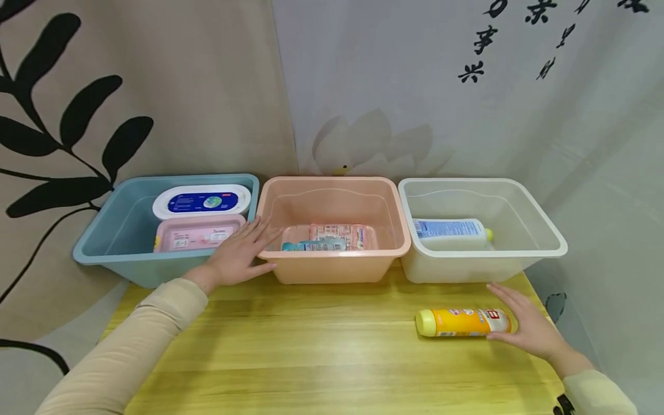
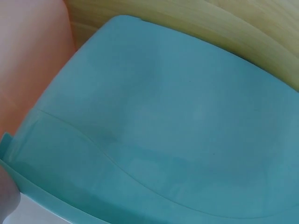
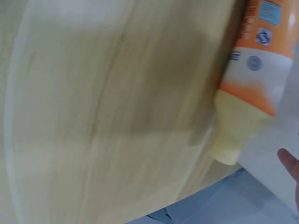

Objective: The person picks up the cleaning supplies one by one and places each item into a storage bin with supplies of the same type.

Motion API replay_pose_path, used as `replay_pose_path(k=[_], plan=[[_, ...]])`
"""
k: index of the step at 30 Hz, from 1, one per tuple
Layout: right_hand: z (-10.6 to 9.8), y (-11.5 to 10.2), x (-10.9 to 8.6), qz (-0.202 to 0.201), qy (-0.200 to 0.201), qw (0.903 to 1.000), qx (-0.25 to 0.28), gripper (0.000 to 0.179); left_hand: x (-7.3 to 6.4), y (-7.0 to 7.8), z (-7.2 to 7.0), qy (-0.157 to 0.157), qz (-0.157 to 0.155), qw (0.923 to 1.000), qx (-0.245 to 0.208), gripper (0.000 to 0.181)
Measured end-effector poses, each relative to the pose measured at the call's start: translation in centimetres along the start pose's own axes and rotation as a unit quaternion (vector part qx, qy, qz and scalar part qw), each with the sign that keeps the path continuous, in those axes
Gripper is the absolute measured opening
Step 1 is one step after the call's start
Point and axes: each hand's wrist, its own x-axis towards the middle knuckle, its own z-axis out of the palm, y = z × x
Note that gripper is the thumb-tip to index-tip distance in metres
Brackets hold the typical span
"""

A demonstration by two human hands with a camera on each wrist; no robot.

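Observation:
A yellow-orange bottle (image 1: 461, 321) with a pale yellow cap lies on its side on the wooden table, its cap pointing left. My right hand (image 1: 529, 325) is at the bottle's right end, thumb and fingers spread apart. In the right wrist view the bottle (image 3: 261, 60) lies along the right side, with a fingertip (image 3: 286, 158) apart from it. Fingers extended, my left hand (image 1: 238, 253) reaches over the adjoining rims of the blue bin (image 1: 155, 274) and the peach bin (image 1: 332, 270). The blue bin's wall (image 2: 163, 116) fills most of the left wrist view.
Inside the blue bin are a white-and-blue pack (image 1: 202, 202) and a pink pack (image 1: 199, 232). The peach bin holds pink packaging (image 1: 339, 233) and a teal item (image 1: 313, 245). A white-and-blue bottle (image 1: 448, 230) lies in the white bin (image 1: 467, 270). Curtains (image 1: 373, 75) hang behind.

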Motion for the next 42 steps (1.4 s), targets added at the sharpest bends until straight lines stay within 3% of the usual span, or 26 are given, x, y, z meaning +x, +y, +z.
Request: replay_pose_path(k=[7,18,35,42], plan=[[1.2,0.5,-0.4,0.002,-0.034,0.9994,-0.005,0.099,0.0,-0.2,0.2,0.006,0.003,1.0,0.002,0.075],[2.9,1.6,-0.8,-0.004,-0.042,0.9988,-0.025,0.096,0.0,0.0,0.2,0.007,0.002,1.0,0.004,0.073],[3.3,3.6,-1.3,-0.01,-0.04,0.9971,-0.064,0.095,0.1,0.1,0.1,0.019,0.007,0.9997,0.014,0.072],[3.2,3.4,-1.4,0.019,-0.052,0.9965,-0.063,0.097,0.0,0.2,0.3,0.023,0.009,0.9996,0.016,0.072]])
